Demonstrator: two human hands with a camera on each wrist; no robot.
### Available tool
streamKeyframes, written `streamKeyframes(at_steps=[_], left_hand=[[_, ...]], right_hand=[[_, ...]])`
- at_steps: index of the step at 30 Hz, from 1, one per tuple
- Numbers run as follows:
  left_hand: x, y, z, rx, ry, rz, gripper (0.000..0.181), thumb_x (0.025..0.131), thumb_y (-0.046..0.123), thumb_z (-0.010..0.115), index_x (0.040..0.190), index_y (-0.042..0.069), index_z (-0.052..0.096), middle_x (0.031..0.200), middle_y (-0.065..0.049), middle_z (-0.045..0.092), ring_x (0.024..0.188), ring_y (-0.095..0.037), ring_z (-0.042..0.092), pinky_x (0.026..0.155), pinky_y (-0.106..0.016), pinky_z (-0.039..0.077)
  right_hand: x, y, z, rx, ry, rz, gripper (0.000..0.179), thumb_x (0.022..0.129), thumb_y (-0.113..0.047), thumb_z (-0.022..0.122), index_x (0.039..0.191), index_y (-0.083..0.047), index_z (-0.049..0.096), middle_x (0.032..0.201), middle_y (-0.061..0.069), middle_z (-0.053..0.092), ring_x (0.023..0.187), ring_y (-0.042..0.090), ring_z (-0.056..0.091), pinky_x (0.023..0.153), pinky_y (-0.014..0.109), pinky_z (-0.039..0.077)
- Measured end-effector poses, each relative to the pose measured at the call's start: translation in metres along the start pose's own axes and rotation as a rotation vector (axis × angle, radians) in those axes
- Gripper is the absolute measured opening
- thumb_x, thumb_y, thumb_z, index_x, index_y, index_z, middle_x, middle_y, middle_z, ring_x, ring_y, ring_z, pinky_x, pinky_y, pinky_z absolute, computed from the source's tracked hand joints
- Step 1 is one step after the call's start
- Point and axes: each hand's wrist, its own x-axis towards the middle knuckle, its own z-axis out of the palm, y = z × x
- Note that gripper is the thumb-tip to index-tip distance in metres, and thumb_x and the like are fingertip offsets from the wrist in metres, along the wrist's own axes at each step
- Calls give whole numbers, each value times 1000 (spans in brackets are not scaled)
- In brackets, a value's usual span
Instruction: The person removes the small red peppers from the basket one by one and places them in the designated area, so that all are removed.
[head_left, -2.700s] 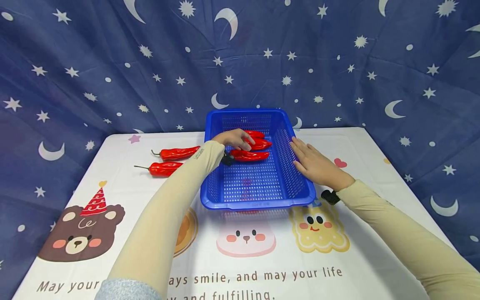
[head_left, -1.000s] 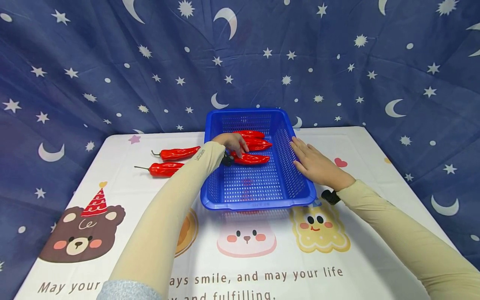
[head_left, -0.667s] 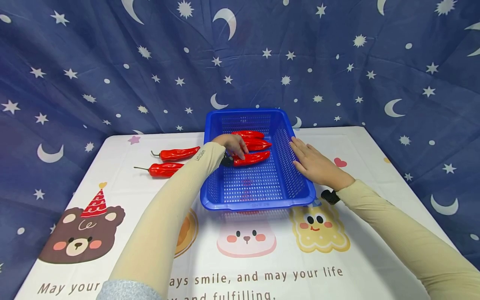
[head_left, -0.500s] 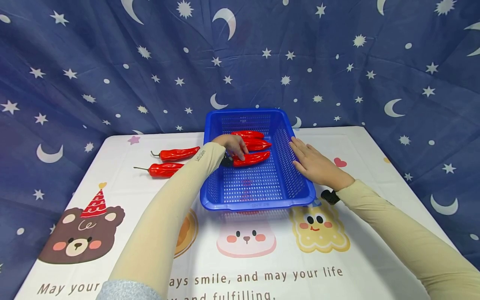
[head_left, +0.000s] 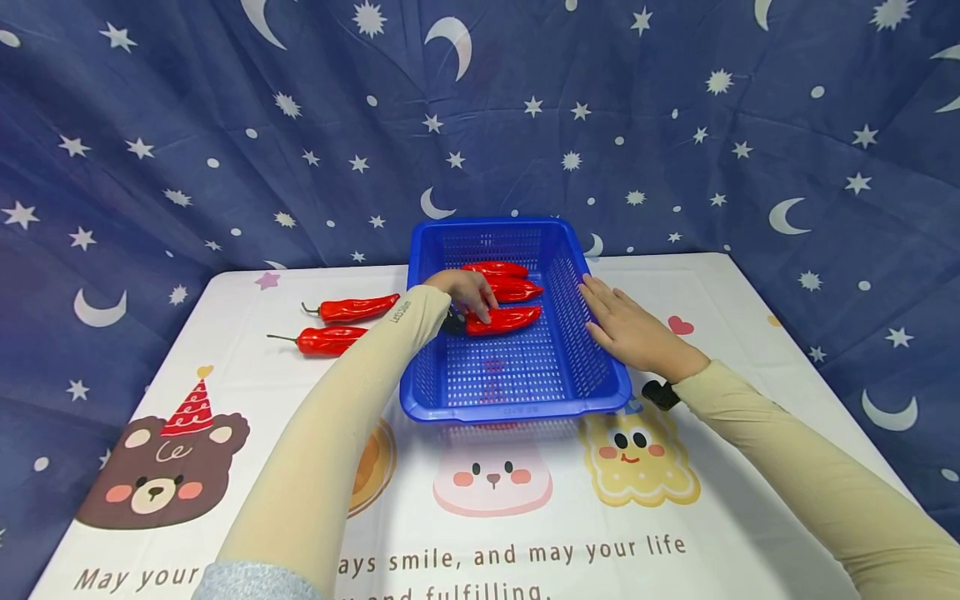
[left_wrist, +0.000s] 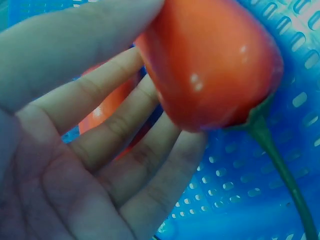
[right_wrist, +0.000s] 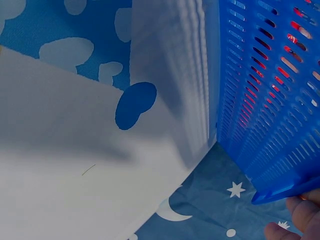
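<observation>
My left hand (head_left: 468,292) reaches into the blue plastic basket (head_left: 517,410) and pinches the nearest red chili pepper (head_left: 513,320) by its stem end, its tip pointing right. The left wrist view shows thumb and fingertips on that pepper (left_wrist: 215,65), whose green stem (left_wrist: 280,160) hangs free. Behind it, two more red peppers lie side by side in the basket, a middle pepper (head_left: 519,289) and a far pepper (head_left: 506,268). With fingers straight, my right hand (head_left: 633,329) rests against the basket's right rim; its fingertips (right_wrist: 302,217) show at that rim in the right wrist view.
Left of the basket, two red peppers with long stems, an upper pepper (head_left: 348,309) and a lower pepper (head_left: 326,340), lie on the white printed tablecloth (head_left: 285,450). My left forearm partly covers them. A blue star-and-moon curtain (head_left: 480,125) hangs right behind the table.
My left hand has drawn back slightly from the middle pepper to the nearest one, which has shifted a little toward me and tilted. The right hand and basket stay in place.
</observation>
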Motion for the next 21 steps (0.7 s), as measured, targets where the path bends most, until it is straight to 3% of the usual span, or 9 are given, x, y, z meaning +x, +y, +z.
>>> streamKeyframes(at_steps=[3, 5, 10, 15, 17, 21], left_hand=[[7, -5, -3, -9, -23, 26, 43, 86, 10, 68, 127, 6, 58, 118, -7, 55, 109, -16, 52, 99, -34, 47], [42, -24, -9, -25, -53, 67, 43, 80, 14, 74, 121, 11, 63, 111, -6, 58, 103, -14, 54, 91, -32, 51], [107, -58, -17, -40, -104, 111, 44, 70, 18, 83, 111, 17, 68, 99, -2, 56, 93, -12, 54, 79, -30, 54], [107, -56, -15, -36, -105, 80, 44, 73, 16, 80, 115, 15, 65, 108, -5, 58, 99, -14, 56, 85, -32, 53], [106, -57, -15, -44, -133, 89, 45, 72, 17, 81, 114, 15, 65, 108, -5, 59, 99, -14, 56, 85, -32, 53], [79, -42, -11, -18, -113, 85, 44, 75, 16, 79, 116, 13, 64, 105, -4, 58, 96, -13, 55, 86, -32, 53]], right_hand=[[0, 0, 0, 0, 0, 0, 63, 99, -26, 38, 148, 4, 12, 157, 21, 8, 145, 37, 11, 116, 55, 11], [0, 0, 0, -1, -1, 1, 63, 99, -26, 38, 148, 4, 12, 157, 21, 8, 145, 37, 11, 116, 55, 11], [0, 0, 0, -4, -4, 4, 63, 99, -26, 38, 148, 4, 12, 157, 22, 9, 145, 37, 10, 116, 55, 12], [0, 0, 0, -9, -1, 4, 63, 99, -27, 38, 148, 4, 13, 156, 22, 10, 145, 37, 11, 116, 55, 12], [0, 0, 0, -6, 0, 3, 63, 99, -27, 38, 148, 4, 13, 156, 22, 10, 145, 37, 11, 116, 55, 13], [0, 1, 1, 2, 4, 1, 63, 99, -27, 39, 148, 4, 13, 157, 21, 9, 145, 37, 11, 116, 55, 12]])
